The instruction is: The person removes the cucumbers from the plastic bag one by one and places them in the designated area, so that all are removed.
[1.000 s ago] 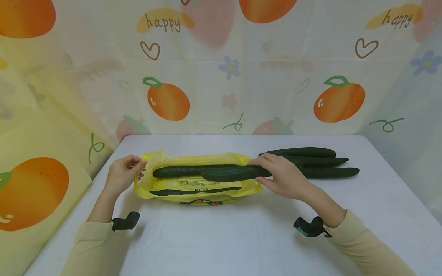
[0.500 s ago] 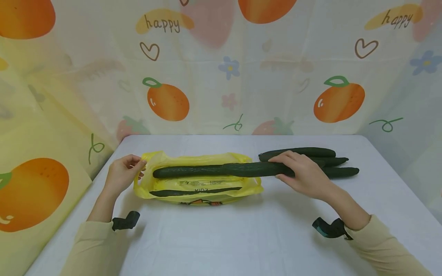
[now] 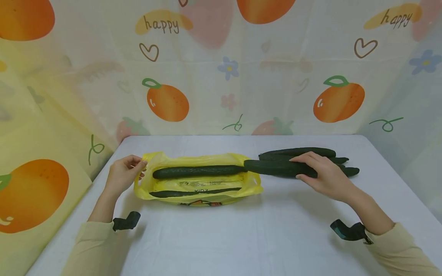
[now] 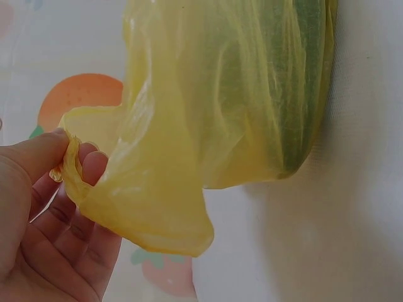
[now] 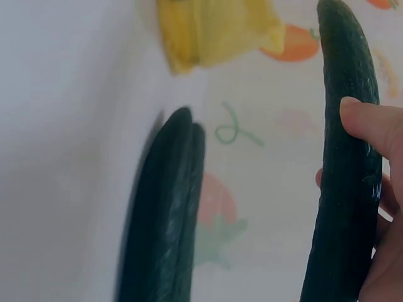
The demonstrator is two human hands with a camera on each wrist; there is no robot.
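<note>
Shifted rightward since a second ago: one long, dark-green cucumber [image 3: 269,167], gripped between the thumb and curled fingers of the right hand [image 3: 324,174] and held before the loose pile, its left tip near the right end of a translucent yellow plastic bag [image 3: 200,159].
Writing: "happy", printed twice on the pale, fruit-patterned cloth backdrop [image 3: 241,46]; "KID" on the bag, followed by one unclear character; nearby small print, illegible.
Loose cucumbers [image 3: 300,151]: three, dark green, laid side by side on the white-covered table [image 3: 221,241], right of the bag.
Container: one, the bag, its mouth spread; its looped handle [image 4: 77,179] is pinched by the thumb and fingers of the left hand [image 3: 121,172].
Contents: one dark-green cucumber [image 3: 197,171] is seen, laid lengthwise; a dark strip [image 3: 195,192] before it cannot be identified.
</note>
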